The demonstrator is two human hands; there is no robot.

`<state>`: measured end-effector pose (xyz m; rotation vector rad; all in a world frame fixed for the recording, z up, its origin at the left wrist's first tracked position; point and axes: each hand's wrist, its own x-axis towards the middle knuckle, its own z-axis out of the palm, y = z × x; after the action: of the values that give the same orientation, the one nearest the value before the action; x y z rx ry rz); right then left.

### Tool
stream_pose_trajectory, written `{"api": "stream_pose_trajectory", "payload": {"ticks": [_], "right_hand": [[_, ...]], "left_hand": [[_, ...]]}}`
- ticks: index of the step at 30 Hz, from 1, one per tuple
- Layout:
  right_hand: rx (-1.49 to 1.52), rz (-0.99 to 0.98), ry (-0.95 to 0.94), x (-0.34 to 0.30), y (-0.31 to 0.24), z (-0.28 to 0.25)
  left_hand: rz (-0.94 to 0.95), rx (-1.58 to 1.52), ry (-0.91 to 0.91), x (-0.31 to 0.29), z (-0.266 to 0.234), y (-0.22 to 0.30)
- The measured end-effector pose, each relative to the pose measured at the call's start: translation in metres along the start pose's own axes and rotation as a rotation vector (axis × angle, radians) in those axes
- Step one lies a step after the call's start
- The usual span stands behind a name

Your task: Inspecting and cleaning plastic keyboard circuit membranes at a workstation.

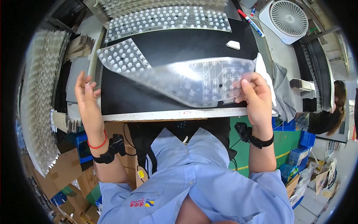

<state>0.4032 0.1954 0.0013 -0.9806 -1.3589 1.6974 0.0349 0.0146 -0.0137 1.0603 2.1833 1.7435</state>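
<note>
A clear keyboard membrane sheet (179, 80) with rows of small domes curls above the black work mat (167, 44). My right hand (255, 95) pinches its right end between thumb and fingers, and the sheet's middle is turned over and bowed. The sheet's far left part lies dome side up on the mat. My left hand (87, 93) is at the mat's left edge, fingers apart, holding nothing and not touching the sheet. Farther back on the mat rests another domed membrane sheet (167, 23).
Tall stacks of similar sheets (43, 97) stand at the left. A white eraser-like block (233, 45), a red-capped marker (251, 23) and a white fan (287, 18) are at the back right. Grey cloth (283, 89) hangs on the right; another person (326, 115) is beyond.
</note>
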Motion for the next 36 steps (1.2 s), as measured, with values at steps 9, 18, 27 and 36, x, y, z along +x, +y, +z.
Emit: {"api": "stream_pose_trajectory", "payload": {"ticks": [9, 18, 27, 36], "right_hand": [[-0.515, -0.549, 0.019, -0.048, -0.008, 0.0], [0.055, -0.088, 0.253, -0.063, 0.0, -0.001], [-0.095, -0.083, 0.137, -0.003, -0.04, -0.006], [-0.09, -0.188, -0.168, 0.185, -0.155, -0.008]], "left_hand": [[-0.45, -0.732, -0.292, 0.0, -0.011, 0.018], [-0.446, -0.194, -0.39, 0.003, -0.021, 0.018], [-0.338, -0.46, -0.276, 0.02, -0.017, 0.023], [-0.187, -0.688, -0.234, 0.125, 0.009, 0.078]]}}
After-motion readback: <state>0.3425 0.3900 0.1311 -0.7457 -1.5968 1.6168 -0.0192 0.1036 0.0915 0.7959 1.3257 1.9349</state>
